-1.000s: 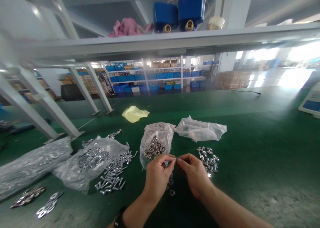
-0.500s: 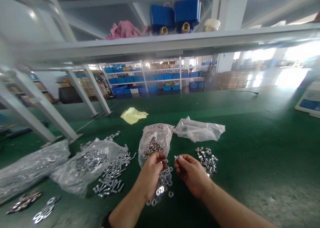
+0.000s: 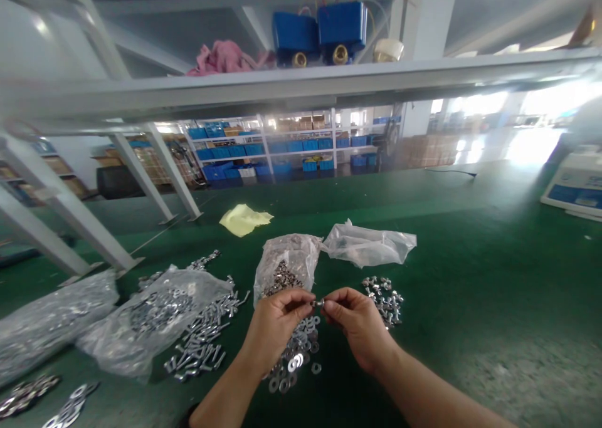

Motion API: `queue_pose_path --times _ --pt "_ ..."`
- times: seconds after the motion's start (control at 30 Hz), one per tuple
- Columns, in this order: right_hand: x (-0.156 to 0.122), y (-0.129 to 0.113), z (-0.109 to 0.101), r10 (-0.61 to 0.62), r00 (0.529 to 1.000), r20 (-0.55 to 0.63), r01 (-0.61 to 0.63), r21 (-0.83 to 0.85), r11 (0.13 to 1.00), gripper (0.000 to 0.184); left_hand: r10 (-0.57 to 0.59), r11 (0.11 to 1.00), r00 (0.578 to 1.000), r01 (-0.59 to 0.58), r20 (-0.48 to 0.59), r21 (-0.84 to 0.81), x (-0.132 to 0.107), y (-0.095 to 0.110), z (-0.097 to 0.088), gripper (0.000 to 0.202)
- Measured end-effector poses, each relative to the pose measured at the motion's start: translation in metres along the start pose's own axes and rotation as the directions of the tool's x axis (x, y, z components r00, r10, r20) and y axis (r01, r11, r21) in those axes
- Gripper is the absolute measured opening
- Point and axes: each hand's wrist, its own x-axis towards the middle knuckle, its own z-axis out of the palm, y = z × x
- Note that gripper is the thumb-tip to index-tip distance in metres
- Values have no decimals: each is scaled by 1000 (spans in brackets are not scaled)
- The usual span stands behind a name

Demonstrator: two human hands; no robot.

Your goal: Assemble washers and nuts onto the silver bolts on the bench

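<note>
- My left hand (image 3: 277, 328) and right hand (image 3: 360, 329) were up over the bench (image 3: 470, 277), close together, each grip clamped from its own side on a small metal fastener (image 3: 318, 302). It sat between the fingertips, too small to tell its exact type.
- Below my hands, a loose pile of steel washers (image 3: 295, 356) lay on the green bench surface, partly hidden by my left hand.
- Just past my left hand, a transparent plastic bag of small nuts (image 3: 285, 265) lay open, with nuts showing at its mouth.
- Just past my right hand, a heap of small metal nuts (image 3: 383, 299) lay on the bench, a crumpled transparent bag (image 3: 369, 245) beyond it.
- Left of my hands, loose bolts (image 3: 200, 337) lay beside a plastic bag of washers (image 3: 155, 318), with a fuller bag (image 3: 51, 324) further left and more washers (image 3: 70, 408) at the near edge.
- Further along the bench, a yellow cloth (image 3: 243, 220) lay on its own.
- Overhead, two blue boxes with brass fittings (image 3: 320, 33) and a pink cloth (image 3: 226, 59) sat on a metal shelf (image 3: 282, 86).
</note>
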Motion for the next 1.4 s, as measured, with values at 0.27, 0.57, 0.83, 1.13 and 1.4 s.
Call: queue_pose_path --times 0.27,0.57,0.83,1.13,1.4 --pt "2 2 -3 -141 990 -16 124 -390 912 15 75 996 996 -72 -54 54 -6 -4 9 31" --pt "-3 -8 -2 -431 894 123 396 -666 632 4 25 993 1000 -24 6 -113 -3 -2 9 31" --pt "-2 -8 -3 -323 944 66 282 -668 689 15 96 992 993 -101 -72 -69 -11 -1 23 27" --pt "-8 -11 0 -434 894 114 365 -746 557 8 -44 972 996 25 -78 -234 -8 0 23 30" --pt "-6 -12 -3 -455 869 196 436 -740 512 15 -128 884 992 122 19 -452 -4 -13 21 38"
